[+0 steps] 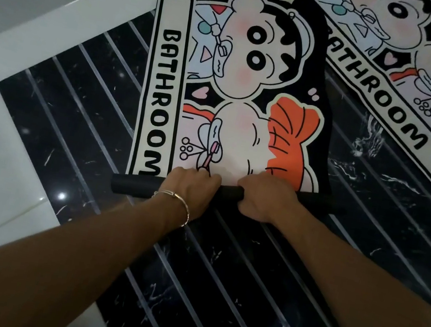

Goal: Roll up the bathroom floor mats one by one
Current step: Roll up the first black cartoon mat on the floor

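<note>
Shows left hand (189, 189) and right hand (262, 200) side by side, fingers curled over the black roll (132, 185) begun at the near end of the near mat (240, 81) (printed face up, otherwise flat on the dark striped floor (74, 109)). Grips only the middle of the roll, leaving both ends unsupported; likely to skew into a cone if pushed harder on one side, or to spring open if either hold slackens. Appears to overlap, at the far right corner, the second mat (396, 80), so may snag or drag it once rolled that far. Bounded at left by a white ledge (1, 111); bracelet (176, 199) on the left wrist.
</note>
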Tool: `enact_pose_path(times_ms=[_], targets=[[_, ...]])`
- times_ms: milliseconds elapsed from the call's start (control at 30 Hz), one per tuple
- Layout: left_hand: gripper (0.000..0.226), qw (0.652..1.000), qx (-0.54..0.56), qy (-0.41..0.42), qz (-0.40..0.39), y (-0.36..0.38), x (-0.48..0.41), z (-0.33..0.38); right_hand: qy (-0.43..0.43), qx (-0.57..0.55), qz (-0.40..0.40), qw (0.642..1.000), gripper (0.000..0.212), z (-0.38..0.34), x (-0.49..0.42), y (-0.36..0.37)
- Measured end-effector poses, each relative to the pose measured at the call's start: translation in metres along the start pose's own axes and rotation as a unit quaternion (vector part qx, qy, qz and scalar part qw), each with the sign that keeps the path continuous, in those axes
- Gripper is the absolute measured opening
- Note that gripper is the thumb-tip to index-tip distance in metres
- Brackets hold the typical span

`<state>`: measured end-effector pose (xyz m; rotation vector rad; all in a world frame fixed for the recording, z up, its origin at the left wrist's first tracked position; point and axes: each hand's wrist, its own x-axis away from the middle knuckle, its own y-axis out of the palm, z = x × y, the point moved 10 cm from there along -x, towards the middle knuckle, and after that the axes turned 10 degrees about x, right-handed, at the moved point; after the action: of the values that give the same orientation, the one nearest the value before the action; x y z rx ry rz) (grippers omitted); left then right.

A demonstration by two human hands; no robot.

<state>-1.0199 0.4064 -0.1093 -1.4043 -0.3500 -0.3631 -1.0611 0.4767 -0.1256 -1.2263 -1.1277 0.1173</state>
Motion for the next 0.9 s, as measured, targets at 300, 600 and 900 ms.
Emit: enact_pose_path(times_ms=[300, 600, 900], targets=[[0.028, 0.997, 0.047, 0.031, -0.055, 0.004, -0.008, 0.005, 0.027, 0.052, 0.092, 0.994, 0.017, 0.005, 0.012, 0.002], [0.024, 0.999, -0.013, 0.011, -0.042, 0.006, -0.008, 0.0, 0.018, 0.056, 0.108, 0.992, 0.018, 0.002, 0.012, -0.008], [0.035, 0.997, -0.028, 0.042, 0.059, -0.007, 0.005, 0.009, -0.004, 0.0, -0.013, 1.0, 0.016, 0.012, -0.002, 0.009]])
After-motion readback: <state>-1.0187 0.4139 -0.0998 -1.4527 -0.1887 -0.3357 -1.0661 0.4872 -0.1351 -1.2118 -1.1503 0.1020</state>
